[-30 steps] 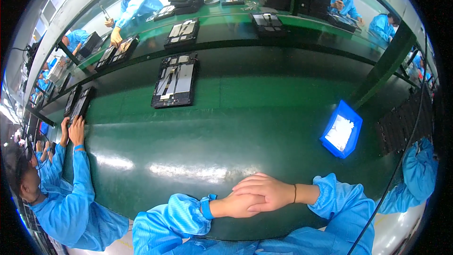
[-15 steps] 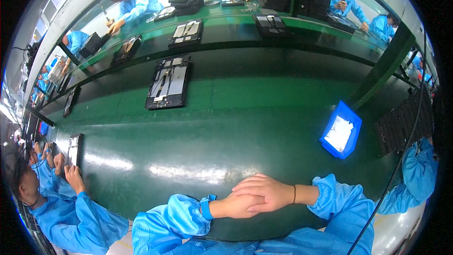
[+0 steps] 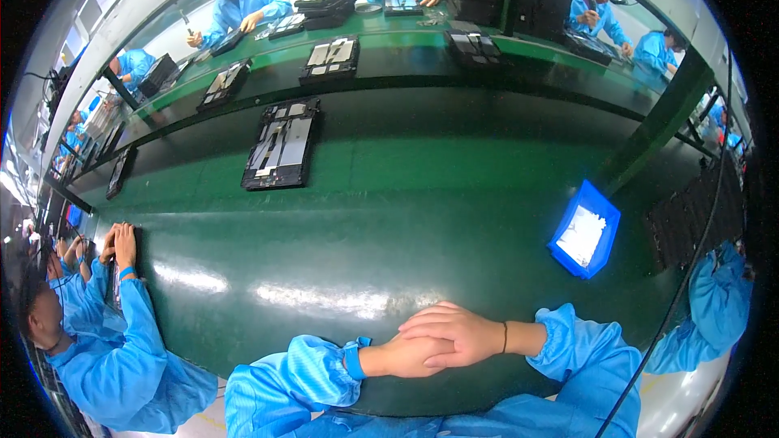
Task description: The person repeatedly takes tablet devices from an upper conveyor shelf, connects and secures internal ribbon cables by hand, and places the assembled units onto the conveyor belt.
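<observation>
My left hand (image 3: 398,358) rests at the near edge of the green work surface, with most of its fingers hidden. Across its back lies my right hand (image 3: 460,336), its fingers stretched out flat over it. No tool or part shows in either hand. Ahead of them, to the left, an opened tablet-like device (image 3: 281,146) lies with its grey internal panels and dark cables exposed. To the right of my hands is a blue plastic bin (image 3: 601,263) holding small white pieces (image 3: 583,235).
A co-worker (image 3: 122,349) sits at the left, both hands on a device. Beyond, a raised green shelf (image 3: 389,53) carries more opened devices (image 3: 331,58). A green post (image 3: 649,126) and stacked black trays (image 3: 690,215) stand right. A black cable (image 3: 680,308) hangs nearby.
My hands stay clasped in place. The left co-worker's hands have moved farther forward over their device. The opened device ahead sits slightly farther left, while those on the shelf appear slightly farther right.
</observation>
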The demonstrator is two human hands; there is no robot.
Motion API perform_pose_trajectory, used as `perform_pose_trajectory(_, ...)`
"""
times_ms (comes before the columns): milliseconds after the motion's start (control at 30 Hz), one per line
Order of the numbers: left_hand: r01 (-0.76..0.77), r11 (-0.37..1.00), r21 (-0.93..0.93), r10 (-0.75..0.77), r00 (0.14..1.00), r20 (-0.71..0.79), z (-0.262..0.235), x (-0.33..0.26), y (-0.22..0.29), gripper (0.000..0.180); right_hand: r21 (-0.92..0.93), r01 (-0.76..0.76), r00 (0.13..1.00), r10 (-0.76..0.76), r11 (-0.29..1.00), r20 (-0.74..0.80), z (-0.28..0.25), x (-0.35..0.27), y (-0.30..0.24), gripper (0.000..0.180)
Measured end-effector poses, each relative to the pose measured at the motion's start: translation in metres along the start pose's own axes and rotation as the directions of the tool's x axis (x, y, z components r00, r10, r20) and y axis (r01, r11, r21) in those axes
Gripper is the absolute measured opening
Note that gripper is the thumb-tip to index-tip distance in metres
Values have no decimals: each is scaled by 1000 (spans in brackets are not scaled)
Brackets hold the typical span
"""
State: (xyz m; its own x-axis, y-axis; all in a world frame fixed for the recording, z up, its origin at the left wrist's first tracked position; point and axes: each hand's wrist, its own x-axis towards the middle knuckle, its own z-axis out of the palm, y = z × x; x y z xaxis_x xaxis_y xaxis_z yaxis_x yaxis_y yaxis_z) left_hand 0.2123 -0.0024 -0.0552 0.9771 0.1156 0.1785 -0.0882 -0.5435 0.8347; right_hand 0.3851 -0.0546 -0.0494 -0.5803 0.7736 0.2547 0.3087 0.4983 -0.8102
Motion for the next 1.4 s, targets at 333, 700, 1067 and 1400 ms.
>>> perform_pose_trajectory(333, 4, 1000, 5, -4, 1000, -2, 4, 4, -4, 22, -4, 11, 1000, -11, 1000, 1, -1, -4, 6, 51)
perform_pose_trajectory(700, 7, 1000, -2, -7, 1000, 30, 5, 8, -4, 24, 9, 7, 1000, -7, 1000, 11, -4, -7, 7, 52)
perform_pose_trajectory(1067, 10, 999, -34, -10, 1000, 12, 4, 9, -3, 23, 4, 3, 1000, -3, 1000, 25, -5, -7, 8, 54)
perform_pose_trajectory(1400, -8, 1000, -10, 8, 1000, 1, 5, 7, -6, 21, 7, -5, 1000, 5, 1000, 18, -4, -6, 7, 54)
